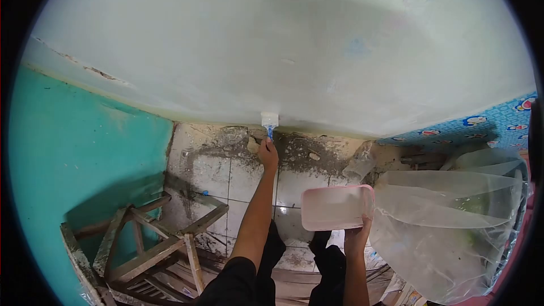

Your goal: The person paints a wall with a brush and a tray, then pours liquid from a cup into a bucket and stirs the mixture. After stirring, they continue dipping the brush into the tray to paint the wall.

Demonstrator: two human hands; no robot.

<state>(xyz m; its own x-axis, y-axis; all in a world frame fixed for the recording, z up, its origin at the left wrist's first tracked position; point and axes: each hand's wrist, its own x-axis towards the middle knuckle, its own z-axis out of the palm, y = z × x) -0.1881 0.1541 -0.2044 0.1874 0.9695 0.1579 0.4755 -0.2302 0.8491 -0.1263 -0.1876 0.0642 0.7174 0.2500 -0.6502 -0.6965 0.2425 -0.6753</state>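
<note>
Brushwork stage: left hand (268,150) gripping brush (270,123), bristles at wall (226,73) base; right hand (357,238) gripping tub (334,208), needs steady support.

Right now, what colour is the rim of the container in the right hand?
The rim is pink, best seen in the head view.

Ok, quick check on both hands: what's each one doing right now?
Left hand: closed around the handle of a brush.
Right hand: gripping a pink-rimmed container at its near right corner.
</note>
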